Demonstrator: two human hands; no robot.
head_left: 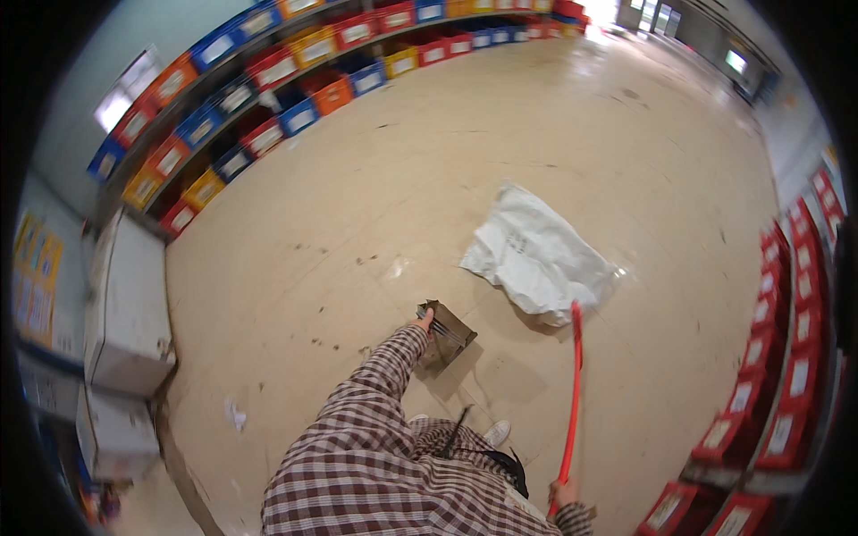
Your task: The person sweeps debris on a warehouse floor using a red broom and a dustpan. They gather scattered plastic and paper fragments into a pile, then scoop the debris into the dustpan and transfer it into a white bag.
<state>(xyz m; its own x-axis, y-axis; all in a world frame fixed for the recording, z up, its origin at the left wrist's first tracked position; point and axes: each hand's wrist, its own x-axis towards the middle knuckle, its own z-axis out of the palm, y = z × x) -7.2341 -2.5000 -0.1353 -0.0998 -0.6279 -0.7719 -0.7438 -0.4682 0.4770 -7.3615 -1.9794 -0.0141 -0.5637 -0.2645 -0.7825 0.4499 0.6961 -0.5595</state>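
My left hand (425, 319), at the end of a checked sleeve, grips the edge of a grey-brown metal dustpan (450, 342) held above the floor in front of my feet. Low on the right, my right hand (563, 493) is closed around a long red pole (574, 395). The pole's far end meets the near edge of a crumpled white woven sack (536, 248). Faint printing marks the sack, which lies ahead and slightly right. Whether anything is fixed to the pole's far end, I cannot tell.
Racks of coloured bins (301, 117) line the far left wall. Red bins (751, 362) fill shelving on the right. White cabinets (131, 308) stand on the left. A white scrap (234, 415) and dark specks dot the beige floor (375, 201).
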